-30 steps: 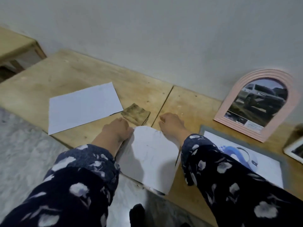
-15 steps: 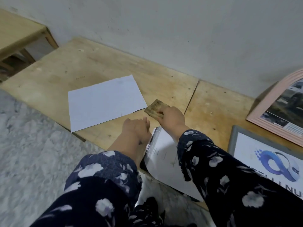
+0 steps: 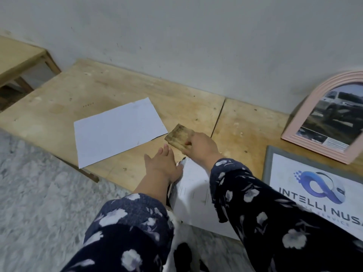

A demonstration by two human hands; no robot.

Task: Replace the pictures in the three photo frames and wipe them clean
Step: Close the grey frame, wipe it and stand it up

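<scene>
While the right hand point(image 3: 198, 147) pinched the folded cloth point(image 3: 179, 138) at twelve o'clock, the flat-fingered left hand point(image 3: 162, 165) steadied the frame point(image 3: 194, 197), so wiping looked about to begin.

Right hand point(image 3: 200, 147) gripping brown cloth point(image 3: 177, 137), left hand point(image 3: 162, 165) flat on paper-backed frame point(image 3: 196, 195).
</scene>
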